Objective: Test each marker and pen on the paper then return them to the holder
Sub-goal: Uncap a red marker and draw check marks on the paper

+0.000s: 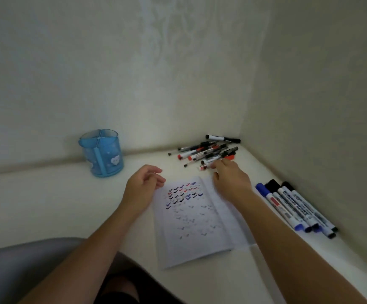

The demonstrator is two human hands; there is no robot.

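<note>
An open notebook (197, 224) with several black, red and blue tick marks lies on the white table. Beyond it, in the corner, sits a pile of pens and markers (208, 151). My right hand (230, 178) reaches over the notebook's far edge, and its fingertips pinch a marker (208, 164) at the near side of the pile. My left hand (144, 183) hovers at the notebook's top left corner, fingers loosely curled, holding nothing. The blue translucent holder (102, 153) stands far left by the wall and looks empty.
Several whiteboard markers (294, 207) with blue and black caps lie in a row along the right wall. Walls close the table at the back and right. A grey chair edge (24, 260) shows at lower left.
</note>
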